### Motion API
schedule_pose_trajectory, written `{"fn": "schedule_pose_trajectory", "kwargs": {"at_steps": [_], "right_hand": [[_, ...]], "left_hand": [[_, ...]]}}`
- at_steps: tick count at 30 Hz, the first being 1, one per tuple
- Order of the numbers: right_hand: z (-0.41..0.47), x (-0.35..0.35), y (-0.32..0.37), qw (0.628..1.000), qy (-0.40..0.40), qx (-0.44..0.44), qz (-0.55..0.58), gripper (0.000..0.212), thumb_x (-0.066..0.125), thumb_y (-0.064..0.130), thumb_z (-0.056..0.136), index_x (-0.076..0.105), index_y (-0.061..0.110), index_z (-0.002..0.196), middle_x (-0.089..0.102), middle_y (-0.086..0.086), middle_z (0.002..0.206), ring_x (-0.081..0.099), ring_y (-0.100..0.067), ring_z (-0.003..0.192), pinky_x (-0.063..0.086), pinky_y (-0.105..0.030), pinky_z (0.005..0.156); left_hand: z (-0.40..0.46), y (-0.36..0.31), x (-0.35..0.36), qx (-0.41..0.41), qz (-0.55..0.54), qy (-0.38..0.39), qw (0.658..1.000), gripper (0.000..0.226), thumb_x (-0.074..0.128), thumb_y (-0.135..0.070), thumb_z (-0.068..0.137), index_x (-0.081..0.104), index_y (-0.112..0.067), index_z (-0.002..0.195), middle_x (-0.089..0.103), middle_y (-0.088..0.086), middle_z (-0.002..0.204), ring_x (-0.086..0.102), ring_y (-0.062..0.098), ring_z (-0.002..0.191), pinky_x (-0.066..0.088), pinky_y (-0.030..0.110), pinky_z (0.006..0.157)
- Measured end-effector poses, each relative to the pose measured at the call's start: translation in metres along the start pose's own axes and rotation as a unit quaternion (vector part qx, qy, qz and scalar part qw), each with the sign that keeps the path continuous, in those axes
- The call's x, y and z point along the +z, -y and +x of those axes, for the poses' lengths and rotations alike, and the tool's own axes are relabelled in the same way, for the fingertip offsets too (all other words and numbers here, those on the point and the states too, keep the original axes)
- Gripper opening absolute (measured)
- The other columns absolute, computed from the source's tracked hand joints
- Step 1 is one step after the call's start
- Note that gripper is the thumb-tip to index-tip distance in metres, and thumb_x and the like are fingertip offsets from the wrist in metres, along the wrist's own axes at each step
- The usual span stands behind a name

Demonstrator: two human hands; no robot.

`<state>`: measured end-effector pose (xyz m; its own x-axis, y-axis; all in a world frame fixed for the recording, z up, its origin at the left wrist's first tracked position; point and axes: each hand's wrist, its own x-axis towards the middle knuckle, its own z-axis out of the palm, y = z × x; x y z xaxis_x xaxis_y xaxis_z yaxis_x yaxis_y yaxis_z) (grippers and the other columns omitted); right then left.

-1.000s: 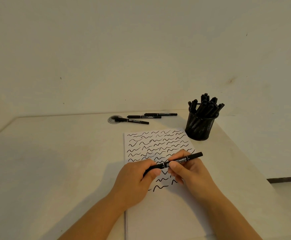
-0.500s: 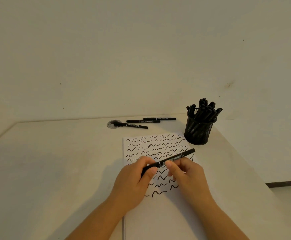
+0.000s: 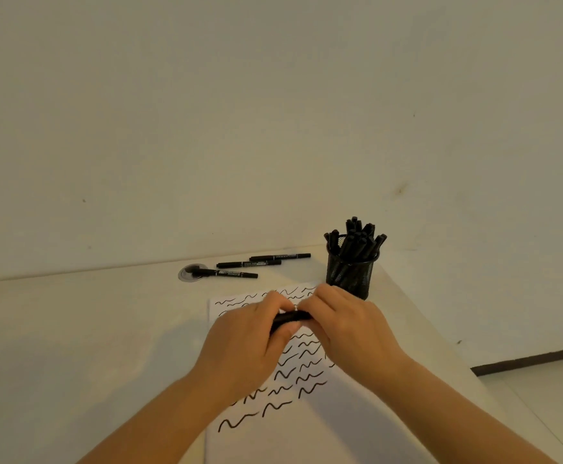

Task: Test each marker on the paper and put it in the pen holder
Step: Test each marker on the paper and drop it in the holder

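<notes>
Two hands (image 3: 307, 333) gripping one marker (image 3: 290, 318), three markers (image 3: 250, 263) loose

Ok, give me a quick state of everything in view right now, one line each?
Left hand: grips one end of the held marker.
Right hand: grips the other end.
Held marker: lifted above the paper, mostly hidden by fingers; cap state unclear.
Paper: flat on the table, covered in squiggles.
Pen holder: upright, full of markers.
Three loose markers: lying on the table behind the paper, capped.
</notes>
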<state>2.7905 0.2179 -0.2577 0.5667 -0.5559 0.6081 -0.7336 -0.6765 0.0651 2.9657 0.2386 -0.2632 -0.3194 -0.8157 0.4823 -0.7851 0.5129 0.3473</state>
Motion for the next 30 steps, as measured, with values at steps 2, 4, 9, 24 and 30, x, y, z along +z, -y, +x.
{"fn": "schedule_pose_trajectory", "kwargs": {"at_steps": [2,4,9,24,30], "right_hand": [[0.01,-0.007,-0.012,0.996,0.013,0.07,0.049,0.013,0.069,0.018,0.08,0.065,0.013,0.091,0.061,0.003,0.079,0.052,-0.01,0.054,0.035,-0.013,0.044],[0.022,-0.012,-0.029,0.98,-0.006,0.171,0.103,0.018,0.059,0.022,0.088,0.059,0.016,0.105,0.058,0.008,0.087,0.048,-0.007,0.058,0.032,-0.011,0.05],[0.051,-0.025,-0.077,0.894,-0.084,0.336,0.283,0.012,0.055,0.024,0.09,0.052,0.021,0.102,0.059,0.013,0.081,0.057,-0.005,0.075,0.042,-0.018,0.058],[0.068,0.006,-0.112,0.909,-0.07,0.335,0.238,0.039,0.054,0.013,0.087,0.037,0.028,0.119,0.064,0.003,0.088,0.063,-0.017,0.077,0.053,-0.033,0.066],[0.066,0.023,-0.111,0.936,-0.066,0.304,0.167,0.063,0.055,0.011,0.084,0.022,0.044,0.127,0.062,0.0,0.076,0.059,-0.019,0.063,0.054,-0.04,0.059]], "left_hand": [[0.016,0.004,-0.003,0.006,-0.027,0.004,1.0,0.03,0.037,-0.052,0.087,0.039,-0.037,0.113,0.051,-0.017,0.067,0.05,0.001,0.06,0.035,0.012,0.052],[0.033,0.017,-0.002,-0.012,-0.036,0.01,0.999,0.039,0.037,-0.056,0.084,0.036,-0.038,0.119,0.053,-0.019,0.073,0.053,-0.001,0.066,0.037,0.012,0.056],[0.066,0.079,0.005,-0.099,0.053,0.059,0.992,0.029,0.046,-0.037,0.091,0.044,-0.032,0.12,0.054,-0.021,0.094,0.055,-0.001,0.082,0.046,0.022,0.067],[0.087,0.172,0.014,-0.159,0.256,0.167,0.939,0.033,0.042,-0.028,0.094,0.046,-0.027,0.127,0.048,-0.004,0.125,0.04,0.018,0.116,0.043,0.034,0.088],[0.083,0.187,0.021,-0.167,0.272,0.175,0.931,0.034,0.043,-0.03,0.093,0.044,-0.029,0.127,0.047,-0.004,0.125,0.04,0.017,0.116,0.04,0.031,0.083]]}}
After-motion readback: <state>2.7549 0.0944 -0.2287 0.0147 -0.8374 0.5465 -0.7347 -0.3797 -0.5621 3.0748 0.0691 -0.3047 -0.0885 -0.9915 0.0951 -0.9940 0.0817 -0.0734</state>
